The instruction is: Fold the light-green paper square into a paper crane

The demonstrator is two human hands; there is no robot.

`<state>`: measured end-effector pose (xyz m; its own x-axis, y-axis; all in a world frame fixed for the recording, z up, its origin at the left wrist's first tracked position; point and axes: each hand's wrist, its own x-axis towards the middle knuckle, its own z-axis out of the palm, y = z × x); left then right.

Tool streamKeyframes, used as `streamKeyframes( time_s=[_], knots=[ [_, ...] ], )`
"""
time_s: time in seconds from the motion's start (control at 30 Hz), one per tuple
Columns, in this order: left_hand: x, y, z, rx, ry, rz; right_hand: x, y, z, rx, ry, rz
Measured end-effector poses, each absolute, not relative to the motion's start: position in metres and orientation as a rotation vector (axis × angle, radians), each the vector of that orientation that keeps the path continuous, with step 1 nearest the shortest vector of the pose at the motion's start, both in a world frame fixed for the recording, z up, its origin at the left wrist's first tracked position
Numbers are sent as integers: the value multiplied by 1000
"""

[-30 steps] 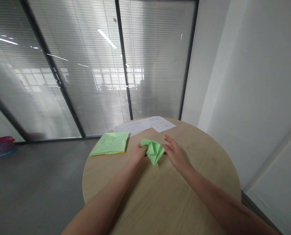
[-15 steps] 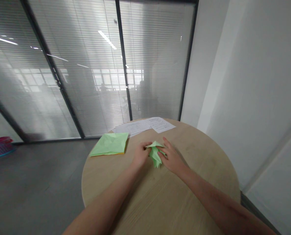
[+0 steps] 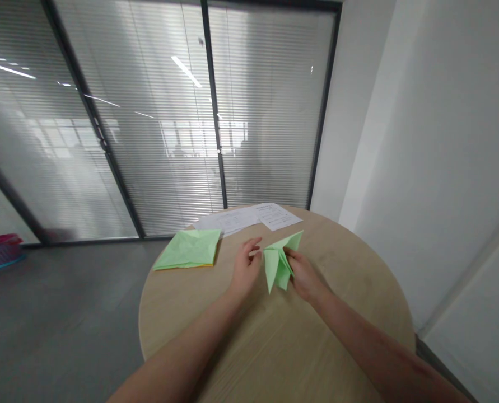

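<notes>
A light green piece of folded paper [image 3: 278, 263] with pointed flaps is held above the round wooden table [image 3: 249, 347]. My right hand [image 3: 303, 274] grips it from the right side, the fingertips partly hidden behind the folds. Just left of the paper is my left hand [image 3: 248, 263], its fingers apart and curved, with nothing in them. A narrow gap shows between those fingers and the paper's left edge.
A stack of green sheets [image 3: 190, 249] with a yellow edge lies at the table's left. Printed white papers [image 3: 276, 216] rest along the far rim. Glass panels with blinds stand behind, a white wall [image 3: 455, 168] at right. A red and blue basket [image 3: 1, 250] sits on the floor.
My left hand has let go of the folded paper. My right hand has turned the paper, which now shows larger, with one flap pointing up to the right.
</notes>
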<state>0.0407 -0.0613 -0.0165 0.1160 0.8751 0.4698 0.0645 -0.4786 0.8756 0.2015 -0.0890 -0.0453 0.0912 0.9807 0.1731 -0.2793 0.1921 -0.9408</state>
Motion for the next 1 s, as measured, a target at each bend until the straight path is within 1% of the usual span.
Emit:
streamKeyframes(
  time_s=[0.17, 0.33, 0.63, 0.87, 1.0],
  knots=[
    [42, -62, -20, 1727, 959, 1350, 192, -96, -38, -789, -825, 1349],
    [41, -65, -22, 1859, 963, 1326, 187, -96, -39, -712, -801, 1471],
    [36, -62, -16, 1955, 1078, 1407, 176, -101, -45, -795, -910, 1469],
    [32, -55, -17, 1948, 1183, 1409, 182, -101, -47, -853, -972, 1578],
    [32, -52, -20, 1936, 1178, 1413, 183, -106, -43, -877, -1066, 1580]
  ],
)
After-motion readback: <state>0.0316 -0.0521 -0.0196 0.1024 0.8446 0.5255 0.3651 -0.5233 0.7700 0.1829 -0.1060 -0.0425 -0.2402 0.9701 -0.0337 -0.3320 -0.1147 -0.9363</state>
